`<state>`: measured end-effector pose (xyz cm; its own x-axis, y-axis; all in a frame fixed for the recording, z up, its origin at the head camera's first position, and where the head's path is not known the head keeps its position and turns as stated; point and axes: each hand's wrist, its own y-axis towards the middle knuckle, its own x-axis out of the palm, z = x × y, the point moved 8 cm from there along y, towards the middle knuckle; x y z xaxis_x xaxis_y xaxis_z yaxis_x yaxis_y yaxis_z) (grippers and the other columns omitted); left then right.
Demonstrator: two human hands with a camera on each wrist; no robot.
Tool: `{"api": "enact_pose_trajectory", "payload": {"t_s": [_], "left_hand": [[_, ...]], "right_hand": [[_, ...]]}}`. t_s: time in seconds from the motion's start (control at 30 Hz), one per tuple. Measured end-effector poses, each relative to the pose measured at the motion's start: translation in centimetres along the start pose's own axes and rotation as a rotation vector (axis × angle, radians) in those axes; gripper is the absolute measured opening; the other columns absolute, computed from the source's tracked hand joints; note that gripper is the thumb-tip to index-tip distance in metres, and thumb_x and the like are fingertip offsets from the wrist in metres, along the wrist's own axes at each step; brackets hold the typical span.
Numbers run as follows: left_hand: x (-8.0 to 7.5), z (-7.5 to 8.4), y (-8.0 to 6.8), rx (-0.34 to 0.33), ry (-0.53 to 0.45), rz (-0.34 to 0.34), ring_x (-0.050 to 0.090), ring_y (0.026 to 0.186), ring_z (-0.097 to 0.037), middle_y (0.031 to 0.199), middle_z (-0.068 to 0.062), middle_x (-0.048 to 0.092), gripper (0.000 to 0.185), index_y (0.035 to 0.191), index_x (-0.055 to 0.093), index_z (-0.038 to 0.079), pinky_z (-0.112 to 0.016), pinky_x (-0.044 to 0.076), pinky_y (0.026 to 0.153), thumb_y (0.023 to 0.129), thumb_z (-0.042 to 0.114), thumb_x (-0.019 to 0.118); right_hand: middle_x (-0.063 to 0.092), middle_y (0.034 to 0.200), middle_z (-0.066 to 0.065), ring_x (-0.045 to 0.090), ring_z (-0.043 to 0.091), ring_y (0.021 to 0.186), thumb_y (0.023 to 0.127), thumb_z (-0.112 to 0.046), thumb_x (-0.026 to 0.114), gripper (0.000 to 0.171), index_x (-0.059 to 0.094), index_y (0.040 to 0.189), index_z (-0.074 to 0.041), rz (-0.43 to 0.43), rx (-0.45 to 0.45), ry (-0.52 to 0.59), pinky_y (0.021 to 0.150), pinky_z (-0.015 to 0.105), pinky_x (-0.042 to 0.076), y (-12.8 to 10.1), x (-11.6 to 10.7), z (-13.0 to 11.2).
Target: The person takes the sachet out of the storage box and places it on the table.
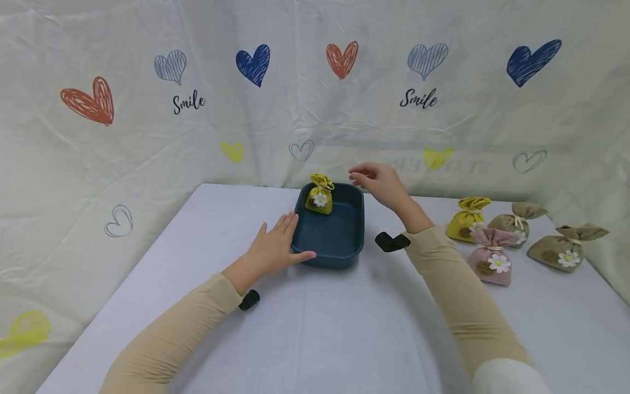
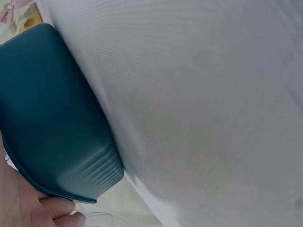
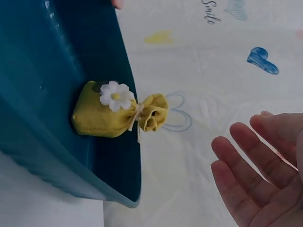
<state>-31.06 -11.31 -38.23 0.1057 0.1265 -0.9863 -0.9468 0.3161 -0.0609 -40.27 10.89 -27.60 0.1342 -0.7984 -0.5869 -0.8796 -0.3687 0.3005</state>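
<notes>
A deep teal rectangular bin [image 1: 328, 232] sits on the table, and a yellow cloth pouch [image 3: 106, 111] with a white daisy stands inside its far left corner. My left hand [image 1: 272, 247] lies along the bin's left side, fingers straight and thumb stretched towards the near rim; the left wrist view shows this hand at the bin's outer wall [image 2: 57, 113]. Above and just right of the bin's far right corner hovers my right hand [image 1: 381, 185], its fingers loosely bent and holding nothing. In the right wrist view this hand [image 3: 265, 175] is apart from the pouch.
To the right on the table stand another yellow pouch [image 1: 465, 220], a pink pouch [image 1: 494, 257] and two brown pouches, one of them [image 1: 561, 249] farthest right. Behind the table hangs a white sheet [image 1: 295, 109] printed with hearts. Black wrist mounts [image 1: 392, 241] stick out beside both wrists.
</notes>
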Motion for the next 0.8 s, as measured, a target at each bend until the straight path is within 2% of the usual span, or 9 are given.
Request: {"api": "enact_pose_trajectory", "payload": {"t_s": [0.2, 0.47, 0.53, 0.7, 0.8], "left_hand": [[0.0, -0.1, -0.1, -0.009, -0.001, -0.005, 0.01, 0.157, -0.026, 0.171, -0.01, 0.009, 0.112, 0.165, 0.01, 0.006, -0.063, 0.012, 0.12, 0.091, 0.081, 0.049], [0.0, -0.2, -0.1, -0.009, -0.009, 0.0, 0.01, 0.157, -0.026, 0.171, -0.01, 0.01, 0.112, 0.165, 0.011, 0.006, -0.063, 0.012, 0.12, 0.09, 0.081, 0.049], [0.0, -0.2, -0.1, -0.012, -0.003, -0.002, 0.01, 0.157, -0.026, 0.171, -0.009, 0.01, 0.112, 0.165, 0.011, 0.007, -0.063, 0.012, 0.12, 0.09, 0.081, 0.049], [0.1, -0.1, 0.0, -0.004, 0.005, -0.002, 0.012, 0.156, -0.027, 0.171, -0.01, 0.011, 0.112, 0.165, 0.011, 0.006, -0.064, 0.014, 0.12, 0.091, 0.081, 0.048], [0.1, 0.0, 0.0, -0.004, 0.006, -0.003, 0.012, 0.156, -0.026, 0.171, -0.009, 0.01, 0.112, 0.165, 0.011, 0.006, -0.064, 0.014, 0.12, 0.091, 0.081, 0.048]], "right_hand": [[0.068, 0.125, 0.022, 0.066, 0.034, 0.11, 0.107, -0.017, 0.058, 0.032, 0.066, 0.131, 0.003, 0.017, 0.074, 0.084, 0.098, 0.047, 0.052, 1.1, 0.7, 1.2], [0.066, 0.126, 0.023, 0.067, 0.026, 0.106, 0.108, -0.016, 0.057, 0.034, 0.065, 0.133, 0.005, 0.074, 0.17, 0.237, 0.093, 0.033, 0.055, 2.1, 2.0, 3.3], [0.066, 0.126, 0.023, 0.066, 0.027, 0.106, 0.107, -0.017, 0.058, 0.035, 0.064, 0.134, 0.005, 0.076, 0.182, 0.243, 0.093, 0.033, 0.054, 2.4, 2.4, 3.4], [0.066, 0.126, 0.023, 0.065, 0.035, 0.11, 0.106, -0.018, 0.06, 0.035, 0.065, 0.133, 0.004, 0.089, 0.21, 0.253, 0.098, 0.044, 0.052, 3.1, 3.3, 3.7], [0.066, 0.126, 0.022, 0.065, 0.036, 0.112, 0.106, -0.018, 0.06, 0.033, 0.066, 0.132, 0.002, 0.093, 0.226, 0.247, 0.098, 0.044, 0.053, 3.4, 3.6, 3.8]]}}
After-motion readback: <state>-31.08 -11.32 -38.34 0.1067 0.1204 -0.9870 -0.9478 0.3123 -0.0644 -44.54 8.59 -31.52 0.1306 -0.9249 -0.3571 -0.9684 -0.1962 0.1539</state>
